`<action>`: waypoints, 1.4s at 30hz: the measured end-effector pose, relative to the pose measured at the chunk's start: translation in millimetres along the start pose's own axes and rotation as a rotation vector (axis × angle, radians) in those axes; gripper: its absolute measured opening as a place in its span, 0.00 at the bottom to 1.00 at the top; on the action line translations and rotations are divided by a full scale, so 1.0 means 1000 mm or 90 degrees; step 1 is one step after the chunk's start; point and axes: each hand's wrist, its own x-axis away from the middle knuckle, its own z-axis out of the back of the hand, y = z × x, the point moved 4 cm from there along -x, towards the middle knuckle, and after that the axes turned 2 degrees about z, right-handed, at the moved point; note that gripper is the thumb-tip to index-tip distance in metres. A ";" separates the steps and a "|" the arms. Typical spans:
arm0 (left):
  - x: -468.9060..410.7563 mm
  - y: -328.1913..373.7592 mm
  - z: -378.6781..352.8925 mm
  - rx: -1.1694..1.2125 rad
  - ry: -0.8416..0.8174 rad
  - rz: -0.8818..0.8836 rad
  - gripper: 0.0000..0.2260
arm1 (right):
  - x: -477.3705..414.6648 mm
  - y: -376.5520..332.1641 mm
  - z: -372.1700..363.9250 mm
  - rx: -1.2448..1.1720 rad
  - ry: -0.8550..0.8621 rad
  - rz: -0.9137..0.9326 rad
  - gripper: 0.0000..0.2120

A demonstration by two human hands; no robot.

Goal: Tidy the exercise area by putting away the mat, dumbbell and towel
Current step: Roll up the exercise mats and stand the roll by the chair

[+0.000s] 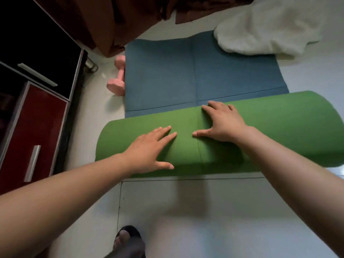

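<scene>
Mat (pixel 186 75): on floor, half rolled, green roll nearest. Soft, springy, light foam, likely to unroll; hold roll across its middle. Left hand (pixel 149 148), right hand (pixel 221 123): grips spread flat on roll.

The roll (pixel 223 135) runs past the edge at 3 o'clock, its near side hidden by both forearms. The towel (pixel 270 27) covers the mat's (pixel 186 71) 1 o'clock corner. The cabinet (pixel 33 116) is cut off at 9 o'clock.

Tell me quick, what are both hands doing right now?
Left hand: open, flat on the rolled mat, gripping nothing.
Right hand: open, flat on the same roll.
</scene>
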 end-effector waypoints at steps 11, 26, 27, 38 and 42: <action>-0.072 -0.057 0.020 0.136 0.081 -0.057 0.41 | 0.013 -0.027 0.010 0.111 -0.020 0.028 0.50; -0.091 -0.085 0.043 0.210 0.230 -0.011 0.41 | -0.078 -0.012 0.053 0.104 -0.021 -0.058 0.45; -0.089 -0.087 0.045 0.197 0.212 -0.007 0.43 | -0.082 -0.011 0.055 0.092 -0.010 -0.051 0.44; -0.101 -0.083 0.073 0.099 0.022 0.057 0.46 | -0.070 -0.009 0.062 0.125 -0.080 0.068 0.46; -0.110 -0.079 0.079 0.083 -0.002 0.055 0.42 | -0.083 -0.003 0.060 0.117 -0.106 0.059 0.48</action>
